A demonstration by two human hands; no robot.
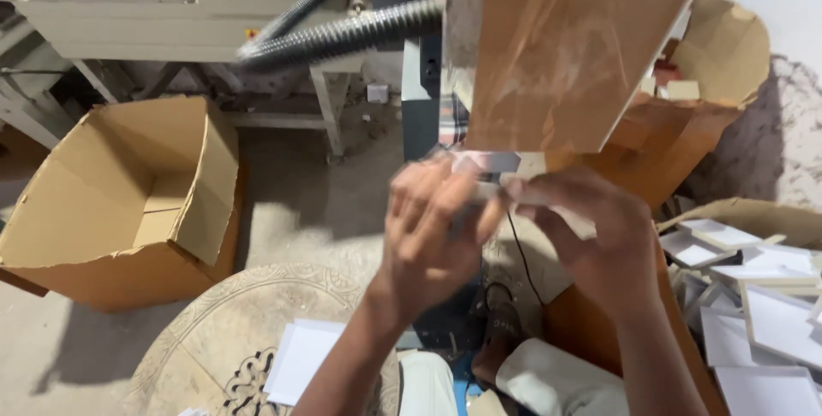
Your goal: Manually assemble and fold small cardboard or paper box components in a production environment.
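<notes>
Both hands met near the middle of the view, the left hand (432, 228) and the right hand (591, 240) each pinching an end of a small white card piece (492, 178) held up in front of a brown board (556, 48). It looked light, thin and stiff enough to crease if squeezed, so its edges seemed the best hold. White sheets (300, 360) lay on a round patterned table (197, 347) below, an open cardboard box (128, 202) stood far left, and white trays (762, 313) were piled right.
</notes>
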